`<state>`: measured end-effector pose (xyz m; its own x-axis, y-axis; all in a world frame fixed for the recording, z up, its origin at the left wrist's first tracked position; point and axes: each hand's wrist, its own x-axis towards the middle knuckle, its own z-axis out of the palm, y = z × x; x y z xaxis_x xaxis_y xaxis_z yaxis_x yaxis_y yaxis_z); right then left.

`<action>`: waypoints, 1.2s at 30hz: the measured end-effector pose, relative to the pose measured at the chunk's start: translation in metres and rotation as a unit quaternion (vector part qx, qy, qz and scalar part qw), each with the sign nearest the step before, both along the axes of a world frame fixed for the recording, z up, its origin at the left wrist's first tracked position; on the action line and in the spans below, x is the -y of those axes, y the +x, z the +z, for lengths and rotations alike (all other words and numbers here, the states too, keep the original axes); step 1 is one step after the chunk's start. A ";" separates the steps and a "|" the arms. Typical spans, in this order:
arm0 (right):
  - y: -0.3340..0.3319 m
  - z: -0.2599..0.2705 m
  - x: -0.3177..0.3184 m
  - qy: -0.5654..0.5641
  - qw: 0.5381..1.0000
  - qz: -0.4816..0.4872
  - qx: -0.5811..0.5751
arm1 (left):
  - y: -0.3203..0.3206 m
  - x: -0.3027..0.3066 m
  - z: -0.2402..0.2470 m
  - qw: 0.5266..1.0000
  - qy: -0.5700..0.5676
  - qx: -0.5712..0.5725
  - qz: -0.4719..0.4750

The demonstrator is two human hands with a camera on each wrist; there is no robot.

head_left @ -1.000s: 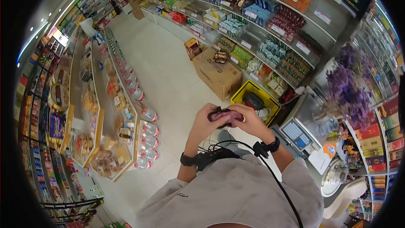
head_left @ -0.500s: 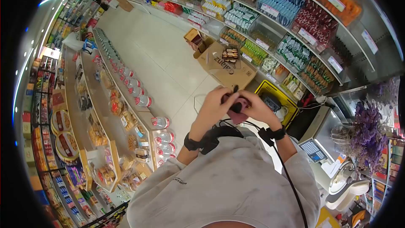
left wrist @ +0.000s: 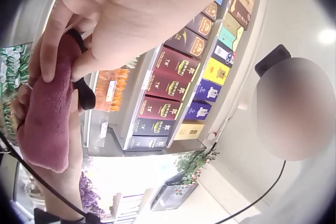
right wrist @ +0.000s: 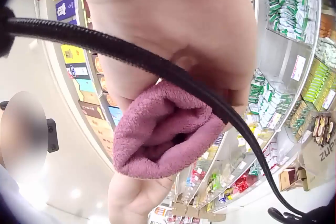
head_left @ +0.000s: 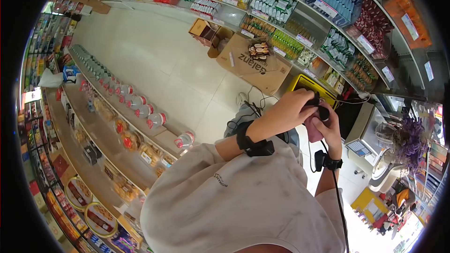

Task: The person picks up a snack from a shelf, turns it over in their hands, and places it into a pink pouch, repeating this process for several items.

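Note:
Both hands hold a folded mauve towel [head_left: 314,131], plush and soft-looking, with a black strap [left wrist: 86,95] at it. My left hand [head_left: 287,112] pinches its upper end near the strap, fingers bent over the cloth in the left wrist view. Below and to the right, my right hand [head_left: 331,129] grips the side of the towel with its thumb across it. From the right wrist view the towel [right wrist: 163,134] shows open folds with a dark hollow between them. A black cable [right wrist: 131,50] crosses in front of the right hand there.
A yellow crate [head_left: 300,83] stands just beyond the hands, beside a cardboard box [head_left: 253,65]. Snack shelves [head_left: 300,42] run along the far side. At right are a weighing scale [head_left: 358,147] and purple dried flowers [head_left: 408,140]. Water bottles [head_left: 156,120] line the left shelf unit.
The head view has turned, and both hands have moved right in it with the towel. The towel's lower end now hangs down between the hands, and the left arm reaches farther across.

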<state>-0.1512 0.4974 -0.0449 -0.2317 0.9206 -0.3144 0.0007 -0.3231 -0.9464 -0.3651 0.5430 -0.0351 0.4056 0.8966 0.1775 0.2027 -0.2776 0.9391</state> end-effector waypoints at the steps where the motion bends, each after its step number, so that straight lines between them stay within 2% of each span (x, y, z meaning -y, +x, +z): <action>1: -0.011 0.005 -0.001 0.004 0.999 -0.032 0.008 | -0.004 -0.006 0.000 1.000 0.012 0.018 -0.001; 5: -0.028 0.010 -0.012 0.018 1.000 -0.011 0.021 | -0.017 -0.026 0.006 0.997 0.006 0.065 -0.039; 6: -0.029 0.011 -0.013 0.010 0.999 -0.011 0.052 | -0.019 -0.029 0.006 0.996 0.000 0.074 -0.049; 7: -0.029 0.013 -0.015 0.003 0.996 -0.011 0.084 | -0.024 -0.034 0.003 0.997 -0.022 0.024 -0.072; 10: -0.030 0.022 -0.028 0.026 0.988 -0.035 0.148 | -0.037 -0.039 0.012 0.991 -0.085 0.041 -0.091; 11: -0.027 0.021 -0.034 0.058 0.983 -0.055 0.165 | -0.039 -0.043 0.015 0.979 -0.121 0.097 -0.129; 12: -0.021 0.020 -0.040 0.091 0.975 -0.081 0.186 | -0.041 -0.045 0.013 0.986 -0.077 0.089 -0.119; 13: -0.019 0.023 -0.047 0.104 0.968 -0.146 0.174 | -0.042 -0.050 0.016 0.989 -0.068 0.089 -0.097; 14: -0.002 0.019 -0.056 0.105 0.964 -0.150 0.194 | -0.046 -0.056 0.012 0.994 -0.046 0.069 -0.064; 15: 0.007 0.024 -0.061 0.126 0.950 -0.206 0.196 | -0.054 -0.066 0.028 0.988 -0.124 0.047 -0.077; 16: 0.017 0.028 -0.067 0.145 0.936 -0.255 0.194 | -0.059 -0.072 0.024 0.978 -0.187 0.059 -0.071; 18: 0.059 0.029 -0.090 0.158 0.923 -0.320 0.141 | -0.070 -0.092 0.023 0.986 -0.154 0.046 -0.052; 20: 0.105 0.034 -0.114 0.181 0.892 -0.389 0.141 | -0.077 -0.110 0.022 0.987 -0.153 0.034 -0.030; 21: 0.137 0.028 -0.129 0.239 0.867 -0.399 0.179 | -0.078 -0.117 0.023 0.986 -0.162 0.027 -0.023; 22: 0.180 0.018 -0.141 0.247 0.853 -0.403 0.220 | -0.077 -0.124 0.023 0.985 -0.172 0.018 -0.016; 23: 0.218 0.014 -0.152 0.224 0.829 -0.440 0.263 | -0.075 -0.134 0.025 0.984 -0.180 0.010 -0.008; 24: 0.284 -0.019 -0.168 0.205 0.796 -0.476 0.314 | -0.073 -0.141 0.023 0.983 -0.184 0.002 -0.004; 25: 0.320 -0.019 -0.179 0.198 0.778 -0.466 0.372 | -0.069 -0.149 0.019 0.982 -0.189 -0.005 0.002; 28: 0.412 -0.031 -0.223 0.263 0.768 -0.526 0.256 | -0.044 -0.169 0.018 0.977 -0.209 -0.037 0.030; 30: 0.501 -0.063 -0.268 0.279 0.681 -0.575 0.359 | -0.023 -0.186 0.019 0.974 -0.217 -0.045 0.047; 31: 0.516 -0.074 -0.273 0.276 0.633 -0.598 0.408 | -0.013 -0.193 0.020 0.975 -0.210 -0.052 0.052; 32: 0.533 -0.081 -0.280 0.230 0.657 -0.570 0.437 | -0.004 -0.201 0.017 0.976 -0.204 -0.065 0.048; 34: 0.522 -0.060 -0.301 0.134 0.701 -0.502 0.489 | 0.011 -0.217 0.009 0.976 -0.195 -0.087 0.041; 36: 0.556 -0.103 -0.339 0.096 0.771 -0.444 0.446 | 0.030 -0.229 0.012 0.972 -0.209 -0.101 0.044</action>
